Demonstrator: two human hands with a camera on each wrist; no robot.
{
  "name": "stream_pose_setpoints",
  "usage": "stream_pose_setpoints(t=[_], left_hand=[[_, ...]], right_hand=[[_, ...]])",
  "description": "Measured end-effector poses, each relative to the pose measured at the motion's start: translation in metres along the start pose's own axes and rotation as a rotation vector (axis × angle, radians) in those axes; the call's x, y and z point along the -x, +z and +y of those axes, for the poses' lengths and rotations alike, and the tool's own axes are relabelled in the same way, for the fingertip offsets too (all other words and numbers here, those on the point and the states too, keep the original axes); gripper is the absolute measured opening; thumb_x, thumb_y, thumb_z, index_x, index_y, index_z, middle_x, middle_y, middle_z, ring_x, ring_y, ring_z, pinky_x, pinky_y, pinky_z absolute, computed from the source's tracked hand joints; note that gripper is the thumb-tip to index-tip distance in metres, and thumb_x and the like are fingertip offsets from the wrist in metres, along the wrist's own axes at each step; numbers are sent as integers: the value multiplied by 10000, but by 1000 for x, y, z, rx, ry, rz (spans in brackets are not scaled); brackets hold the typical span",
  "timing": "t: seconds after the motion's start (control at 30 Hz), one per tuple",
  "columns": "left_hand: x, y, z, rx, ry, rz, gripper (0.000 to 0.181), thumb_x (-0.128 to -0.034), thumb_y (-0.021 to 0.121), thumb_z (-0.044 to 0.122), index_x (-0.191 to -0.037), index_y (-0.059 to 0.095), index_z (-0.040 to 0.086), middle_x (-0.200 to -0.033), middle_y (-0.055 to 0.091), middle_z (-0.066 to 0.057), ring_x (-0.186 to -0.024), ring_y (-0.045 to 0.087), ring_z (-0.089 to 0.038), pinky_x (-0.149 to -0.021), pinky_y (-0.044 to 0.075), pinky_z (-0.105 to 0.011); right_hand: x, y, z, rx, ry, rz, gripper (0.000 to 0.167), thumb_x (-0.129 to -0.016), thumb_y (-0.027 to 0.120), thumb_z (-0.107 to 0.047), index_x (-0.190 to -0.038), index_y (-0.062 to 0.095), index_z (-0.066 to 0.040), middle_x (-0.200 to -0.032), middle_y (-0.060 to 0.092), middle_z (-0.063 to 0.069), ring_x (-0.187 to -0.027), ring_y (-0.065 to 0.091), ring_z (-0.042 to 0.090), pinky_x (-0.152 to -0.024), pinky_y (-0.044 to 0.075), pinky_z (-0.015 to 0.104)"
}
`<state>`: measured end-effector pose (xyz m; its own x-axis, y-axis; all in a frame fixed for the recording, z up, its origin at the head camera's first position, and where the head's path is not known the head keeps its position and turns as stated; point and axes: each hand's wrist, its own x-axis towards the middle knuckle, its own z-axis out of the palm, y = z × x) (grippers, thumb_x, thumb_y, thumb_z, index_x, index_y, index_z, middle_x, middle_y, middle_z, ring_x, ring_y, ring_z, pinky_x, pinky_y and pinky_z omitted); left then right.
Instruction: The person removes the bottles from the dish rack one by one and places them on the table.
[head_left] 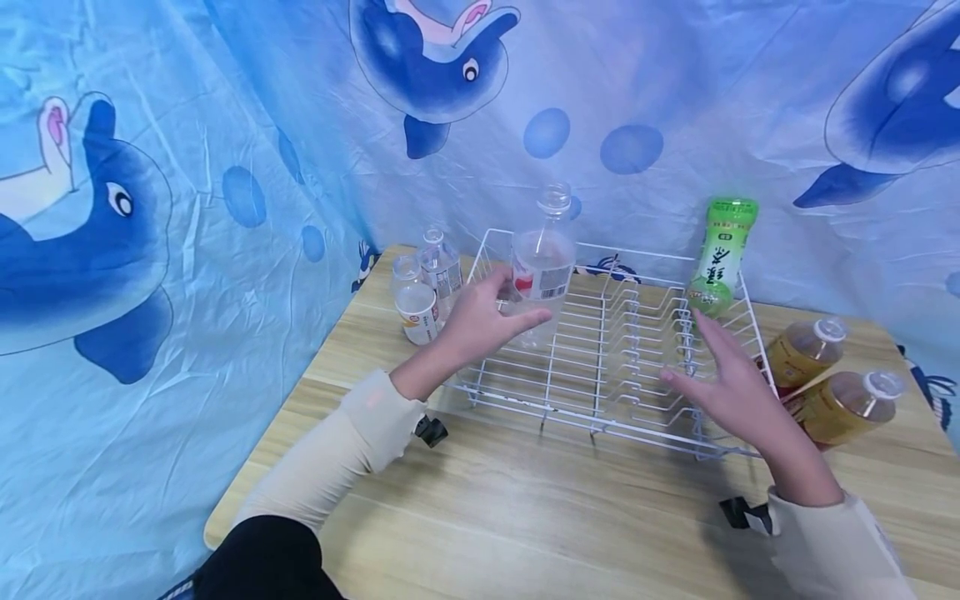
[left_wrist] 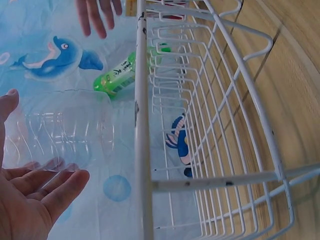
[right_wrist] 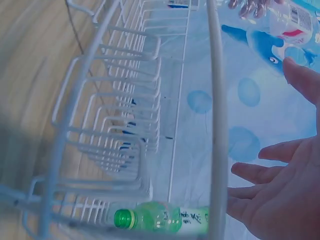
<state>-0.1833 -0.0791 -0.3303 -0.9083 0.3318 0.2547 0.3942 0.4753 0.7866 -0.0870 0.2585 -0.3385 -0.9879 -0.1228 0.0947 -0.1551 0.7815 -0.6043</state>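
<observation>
In the head view, my left hand (head_left: 491, 321) holds a large clear plastic bottle (head_left: 542, 258) upright, above the left part of a white wire dish rack (head_left: 551, 392). Its mouth points up, and the label carries a barcode and a red patch. Ridged clear plastic of this bottle (left_wrist: 65, 130) sits between thumb and fingers in the left wrist view. My right hand (head_left: 738, 392) hovers over the rack's right side, fingers spread, holding nothing. Just beyond it a green bottle (head_left: 722, 254) leans in the rack's back right corner, its green cap (right_wrist: 124, 219) pointing down.
Left of the rack stand two small clear bottles, one with a white label (head_left: 420, 312) and one behind it (head_left: 441, 267). Two amber bottles with yellow labels (head_left: 806, 354) (head_left: 843, 408) stand to the right. A blue dolphin-print curtain (head_left: 465, 192) hangs behind the wooden table (head_left: 510, 508).
</observation>
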Motion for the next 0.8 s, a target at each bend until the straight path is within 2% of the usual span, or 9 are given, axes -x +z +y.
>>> stream_pose_setpoints(t=[0.3, 0.47, 0.57, 0.8], left_hand=[[-3, 11, 4, 9, 43, -40, 672, -825, 785, 550, -1317, 595, 134, -1197, 697, -15, -1077, 647, -155, -864, 555, -401], [-2, 17, 6, 16, 60, -48, 648, -823, 798, 524, -1299, 597, 133, -1168, 703, -14, -1058, 649, -150, -844, 558, -406], [-3, 22, 8, 43, 70, -69, 658, -818, 809, 505, -1308, 588, 125, -1170, 701, -25, -1057, 652, -154, -820, 574, -374], [-6, 34, 12, 98, 124, -121, 662, -829, 818, 466, -1337, 572, 120, -1226, 683, -30, -1063, 662, -175, -780, 595, -307]], right_hand=[[-14, 4, -16, -83, 41, -55, 1056, -900, 740, -483, -1633, 69, -128, -1651, 89, 256, -1468, 101, 541, -1087, 150, 764], [-21, 12, -24, -136, 35, -80, 1063, -885, 746, -502, -1635, 81, -149, -1660, 123, 209, -1440, 205, 546, -1097, 215, 731], [-25, 17, -27, -174, 14, -81, 1054, -875, 770, -470, -1634, 112, -150, -1653, 184, 187, -1418, 266, 546, -1110, 253, 693], [-33, 29, -36, -277, -59, -112, 976, -893, 783, -344, -1612, 184, -65, -1619, 285, 189, -1455, 274, 458, -1164, 251, 595]])
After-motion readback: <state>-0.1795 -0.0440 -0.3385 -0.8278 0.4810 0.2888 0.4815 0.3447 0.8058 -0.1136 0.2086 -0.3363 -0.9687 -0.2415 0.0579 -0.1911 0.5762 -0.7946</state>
